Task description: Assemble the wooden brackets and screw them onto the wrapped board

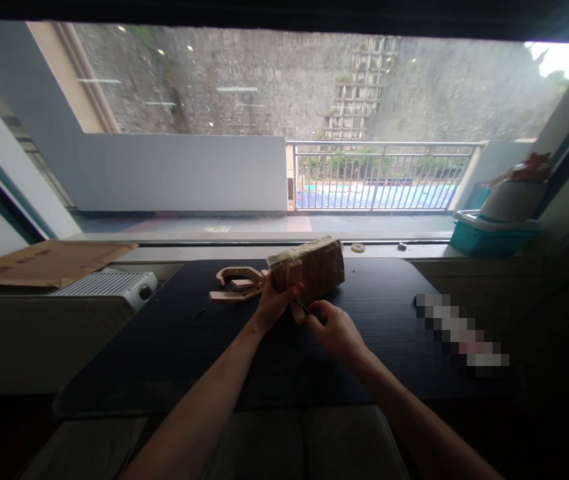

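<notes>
A brown woven box-like block (314, 267) lies on the dark table (174, 347), with a small wooden piece at its near end. My left hand (273, 301) is wrapped round that near end and grips it. My right hand (332, 327) is pinched shut on a thin dark tool (301, 306) whose tip points at the block's lower near corner. A curved wooden hook-shaped part (234, 283) rests on the table just left of my left hand.
A tiny dark screw-like bit (198, 312) lies left of the wooden part. A white radiator (109, 285) and flat cardboard (44, 261) sit at the left. On the sill stand a tape roll (357, 247) and a teal box (494, 235). A blurred patch (462, 331) lies at right.
</notes>
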`<state>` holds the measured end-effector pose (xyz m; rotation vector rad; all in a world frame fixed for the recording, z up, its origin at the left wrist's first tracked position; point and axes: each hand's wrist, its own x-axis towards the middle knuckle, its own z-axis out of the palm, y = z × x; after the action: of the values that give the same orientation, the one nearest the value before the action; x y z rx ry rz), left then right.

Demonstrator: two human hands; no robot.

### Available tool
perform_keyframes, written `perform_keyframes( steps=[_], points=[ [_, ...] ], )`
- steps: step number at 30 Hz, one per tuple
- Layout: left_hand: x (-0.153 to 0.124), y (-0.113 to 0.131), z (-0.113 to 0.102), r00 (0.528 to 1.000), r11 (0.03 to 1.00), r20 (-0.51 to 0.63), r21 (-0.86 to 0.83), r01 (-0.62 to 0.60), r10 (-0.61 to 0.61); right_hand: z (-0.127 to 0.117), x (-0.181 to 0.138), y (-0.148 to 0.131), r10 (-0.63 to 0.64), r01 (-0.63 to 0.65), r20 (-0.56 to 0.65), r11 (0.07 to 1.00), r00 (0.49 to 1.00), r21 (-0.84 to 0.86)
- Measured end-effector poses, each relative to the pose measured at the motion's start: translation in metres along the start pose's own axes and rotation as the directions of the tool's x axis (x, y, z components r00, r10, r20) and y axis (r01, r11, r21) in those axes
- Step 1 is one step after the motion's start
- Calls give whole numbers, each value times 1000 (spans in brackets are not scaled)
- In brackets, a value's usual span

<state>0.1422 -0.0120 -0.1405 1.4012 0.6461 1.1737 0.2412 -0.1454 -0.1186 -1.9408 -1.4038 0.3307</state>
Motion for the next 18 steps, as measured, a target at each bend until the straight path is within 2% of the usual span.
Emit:
perform_keyframes(
  steps=[4, 7, 11, 14, 18],
  points=[
    [0, -1, 0, 1000, 1000, -24, 2, 3, -3, -9, -8, -10, -18, 23, 28, 985, 999, -169],
    [-1, 0, 0, 999, 1000, -33, 7, 7, -7, -12, -12, -13, -156, 165, 58, 966, 986, -200],
    [-1, 3, 2, 999, 1000, -42, 5, 12, -12, -18, -12, -14, -302, 324, 120, 840, 946, -435],
    [-1, 4, 3, 999, 1000, -42, -2, 24, -24, -23, -10, -16, -306, 347, 167, 767, 937, -540],
    [-1, 5, 3, 998, 999, -50, 0, 34, -34, -23, -13, -15, -283, 334, 178, 769, 943, -545]
  ],
)
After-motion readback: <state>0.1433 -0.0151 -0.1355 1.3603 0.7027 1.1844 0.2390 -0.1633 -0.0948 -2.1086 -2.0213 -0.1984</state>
